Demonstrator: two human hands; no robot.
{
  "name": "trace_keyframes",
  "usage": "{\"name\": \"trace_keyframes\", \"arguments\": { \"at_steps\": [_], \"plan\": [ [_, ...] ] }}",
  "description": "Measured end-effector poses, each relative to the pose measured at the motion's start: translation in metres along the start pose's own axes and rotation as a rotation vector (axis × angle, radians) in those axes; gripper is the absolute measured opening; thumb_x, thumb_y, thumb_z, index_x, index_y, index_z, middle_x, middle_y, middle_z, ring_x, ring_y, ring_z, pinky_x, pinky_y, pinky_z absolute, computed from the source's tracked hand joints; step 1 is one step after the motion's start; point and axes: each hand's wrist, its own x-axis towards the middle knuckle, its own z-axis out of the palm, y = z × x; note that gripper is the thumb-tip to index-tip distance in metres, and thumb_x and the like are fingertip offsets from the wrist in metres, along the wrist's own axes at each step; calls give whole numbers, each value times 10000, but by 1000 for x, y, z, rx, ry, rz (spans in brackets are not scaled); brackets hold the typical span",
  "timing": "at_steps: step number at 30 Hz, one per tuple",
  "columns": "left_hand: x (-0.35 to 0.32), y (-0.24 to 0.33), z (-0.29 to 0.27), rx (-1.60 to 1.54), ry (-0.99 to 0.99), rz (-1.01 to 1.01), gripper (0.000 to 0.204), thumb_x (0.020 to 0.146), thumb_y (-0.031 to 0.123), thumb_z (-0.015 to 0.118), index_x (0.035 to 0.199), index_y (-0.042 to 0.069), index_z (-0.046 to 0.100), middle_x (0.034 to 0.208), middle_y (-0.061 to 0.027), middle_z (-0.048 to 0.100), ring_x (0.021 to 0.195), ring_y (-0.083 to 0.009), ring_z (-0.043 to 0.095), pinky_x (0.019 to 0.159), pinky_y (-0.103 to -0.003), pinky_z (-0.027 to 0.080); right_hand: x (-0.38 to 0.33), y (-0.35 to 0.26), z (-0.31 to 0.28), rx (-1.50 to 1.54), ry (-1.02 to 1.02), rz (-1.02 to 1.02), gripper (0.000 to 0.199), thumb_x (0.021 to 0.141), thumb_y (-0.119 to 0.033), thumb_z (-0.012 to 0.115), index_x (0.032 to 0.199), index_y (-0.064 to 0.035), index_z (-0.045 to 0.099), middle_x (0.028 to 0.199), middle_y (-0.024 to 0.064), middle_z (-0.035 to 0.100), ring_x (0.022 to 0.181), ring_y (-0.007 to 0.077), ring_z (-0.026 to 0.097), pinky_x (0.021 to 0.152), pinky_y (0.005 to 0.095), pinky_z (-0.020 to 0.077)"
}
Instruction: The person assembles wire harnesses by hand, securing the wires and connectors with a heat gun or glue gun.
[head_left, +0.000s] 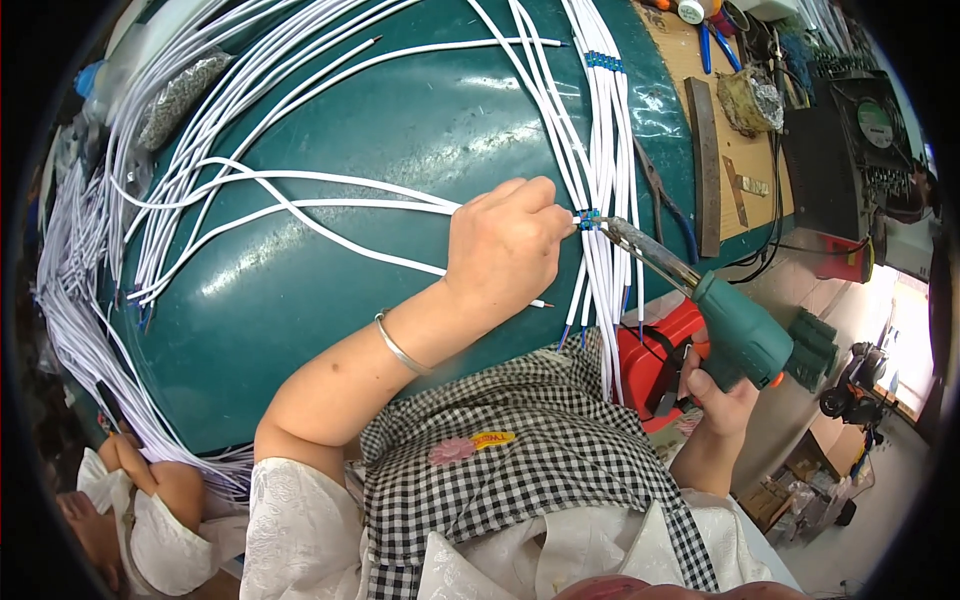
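Note:
My left hand (505, 243) pinches the end of a white cable (330, 180) over the dark green table (400, 120), its fingertips at a small blue wire end (588, 220). My right hand (722, 397) grips the green handle of a soldering gun (735, 330). The gun's dark metal tip (622, 233) touches the blue wire end by my left fingertips. A bundle of white cables (605, 150) with blue ends runs down the table right beside that spot. A silver bangle sits on my left wrist.
Many loose white cables (200, 120) curve across the table's left and back. A red box (655, 370) stands by my right hand. Pliers (665, 205), a wooden board with tools (715, 110), a black fan (870, 120) and another person's shoulder (160, 500) at lower left surround me.

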Motion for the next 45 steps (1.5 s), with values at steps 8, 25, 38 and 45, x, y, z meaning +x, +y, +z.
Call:
{"name": "trace_keyframes", "arguments": {
  "at_steps": [8, 25, 38, 45],
  "plan": [
    [-1, -1, 1, 12, -11, 19, 130, 672, 60, 807, 760, 71, 712, 698, -40, 529, 637, -220, 594, 523, -364, 467, 8, -5, 9, -9, 15, -9, 571, 781, -63, 851, 1257, 37, 553, 1039, 106, 630, 762, 167, 613, 551, 267, 514],
    [-2, -2, 4, 33, -11, 38, 115, 679, 65, 788, 756, 71, 702, 711, -40, 529, 643, -221, 593, 519, -361, 463, 6, -18, 19, -217, -4, -30, 561, 813, -99, 808, 1251, 52, 491, 857, 110, 558, 625, 154, 561, 494, 250, 481],
    [-1, -3, 4, 33, -11, 53, 110, 681, 57, 785, 748, 67, 697, 709, -44, 530, 641, -221, 591, 517, -358, 464, 10, -32, 20, 134, 78, -49, 695, 771, -126, 845, 1313, 115, 483, 835, 110, 596, 540, 151, 564, 460, 270, 469],
    [-2, -3, 5, 56, -10, 76, 110, 682, 68, 784, 756, 70, 703, 711, -41, 530, 632, -218, 581, 507, -352, 459, 10, -29, 24, 101, 111, -45, 729, 766, -178, 864, 1300, 109, 460, 733, 80, 543, 494, 155, 534, 434, 260, 444]
  ]
}}
